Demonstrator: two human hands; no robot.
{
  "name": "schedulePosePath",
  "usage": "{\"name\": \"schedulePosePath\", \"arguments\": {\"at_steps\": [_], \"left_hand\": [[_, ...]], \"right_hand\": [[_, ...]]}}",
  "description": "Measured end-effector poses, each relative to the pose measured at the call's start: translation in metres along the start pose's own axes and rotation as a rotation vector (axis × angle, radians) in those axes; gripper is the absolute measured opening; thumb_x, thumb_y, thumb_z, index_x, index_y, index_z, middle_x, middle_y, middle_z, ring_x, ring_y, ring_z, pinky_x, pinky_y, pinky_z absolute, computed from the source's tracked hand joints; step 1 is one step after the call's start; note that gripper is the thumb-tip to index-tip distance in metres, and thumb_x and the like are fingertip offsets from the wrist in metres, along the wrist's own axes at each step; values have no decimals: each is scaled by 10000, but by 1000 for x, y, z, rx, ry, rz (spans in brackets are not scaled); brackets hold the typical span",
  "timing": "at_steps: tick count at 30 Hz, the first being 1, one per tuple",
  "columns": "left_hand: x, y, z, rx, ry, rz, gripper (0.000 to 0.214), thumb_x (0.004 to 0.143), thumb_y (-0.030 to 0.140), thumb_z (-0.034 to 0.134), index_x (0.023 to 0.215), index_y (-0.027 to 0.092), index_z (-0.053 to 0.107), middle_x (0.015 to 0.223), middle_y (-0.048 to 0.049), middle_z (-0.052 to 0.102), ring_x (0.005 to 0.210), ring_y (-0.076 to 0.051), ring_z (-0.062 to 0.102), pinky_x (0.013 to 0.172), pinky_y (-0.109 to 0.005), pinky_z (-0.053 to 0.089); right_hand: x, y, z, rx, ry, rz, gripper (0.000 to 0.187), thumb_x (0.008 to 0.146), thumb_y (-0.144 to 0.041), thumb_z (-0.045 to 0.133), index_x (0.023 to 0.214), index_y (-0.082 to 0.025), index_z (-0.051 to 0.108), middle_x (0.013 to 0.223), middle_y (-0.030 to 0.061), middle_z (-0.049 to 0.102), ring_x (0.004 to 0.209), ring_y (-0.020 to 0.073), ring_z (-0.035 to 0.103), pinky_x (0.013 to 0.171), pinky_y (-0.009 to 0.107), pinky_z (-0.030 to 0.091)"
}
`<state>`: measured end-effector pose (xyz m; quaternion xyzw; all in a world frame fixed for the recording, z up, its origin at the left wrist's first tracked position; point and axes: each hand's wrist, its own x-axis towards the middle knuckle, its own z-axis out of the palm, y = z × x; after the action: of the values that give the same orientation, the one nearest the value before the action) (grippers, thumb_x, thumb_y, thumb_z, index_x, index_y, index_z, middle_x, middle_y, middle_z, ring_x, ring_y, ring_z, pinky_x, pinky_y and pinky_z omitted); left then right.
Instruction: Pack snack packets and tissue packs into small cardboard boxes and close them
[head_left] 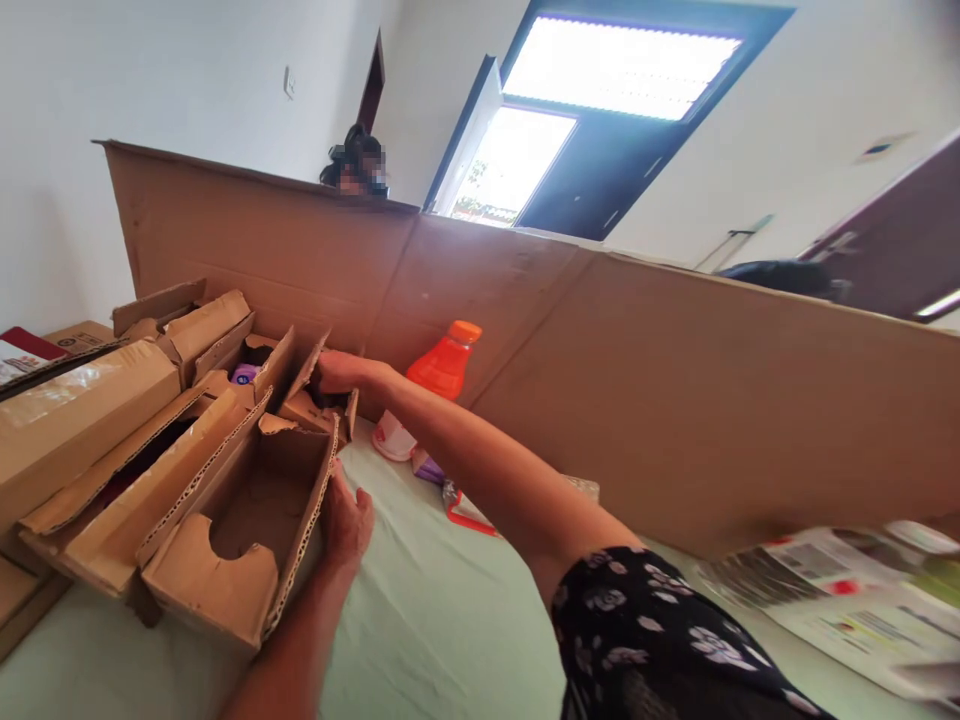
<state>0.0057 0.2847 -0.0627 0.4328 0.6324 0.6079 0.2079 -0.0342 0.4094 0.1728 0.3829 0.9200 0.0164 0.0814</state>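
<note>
My right hand (335, 372) reaches over the small cardboard box (306, 408) at the back of the row. Its fingers curl down at the box's opening, and what they grip is hidden. My left hand (350, 515) lies against the outer right wall of a long open cardboard box (214, 575), thumb apart from the fingers. That box has a rounded notch cut in its front end, and its visible inside is bare. Beside my right forearm stands an orange bottle (442, 362), with a pinkish-white package (394, 437) close to it.
More cardboard boxes (97, 385) crowd the left, one with a purple item (244, 373). A tall cardboard panel (675, 400) walls off the back of the green cloth (442, 620). Blurred printed packages (847, 600) lie at right. A person's head (356, 162) shows beyond the panel.
</note>
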Motion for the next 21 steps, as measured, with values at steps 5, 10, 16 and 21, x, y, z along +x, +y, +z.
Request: {"name": "schedulePosePath", "arguments": {"at_steps": [5,10,16,21], "left_hand": [[4,3,-2,5,5,6,457,957,370,631,1368,197,534,1432,-124,529,1274,-297,553,1062,-553,474],[10,7,-7,12,-2,8,435,958,373,630,1345,193,548,1384,-118,561,1211,-276,592,1014,-519,516],[25,9,-10,23,-39,32,424,961,375,625,1335,188,552,1367,-117,569,1186,-268,602,993,-507,530],[27,14,-13,63,-16,67,418,964,374,622,1333,189,553,1352,-116,578,1165,-261,612,979,-497,539]], "right_hand": [[-17,3,-26,205,198,61,149,908,-268,680,915,-123,712,885,59,705,831,170,668,730,280,529],[-49,22,-53,447,526,125,257,887,-230,521,780,-107,720,690,7,645,673,105,589,589,205,406],[-132,86,-67,1040,835,170,164,838,-200,560,801,-127,702,648,-19,614,546,66,523,510,168,429],[-220,140,-30,1313,772,485,54,790,-141,652,769,-120,698,718,39,691,607,117,626,555,218,535]]}}
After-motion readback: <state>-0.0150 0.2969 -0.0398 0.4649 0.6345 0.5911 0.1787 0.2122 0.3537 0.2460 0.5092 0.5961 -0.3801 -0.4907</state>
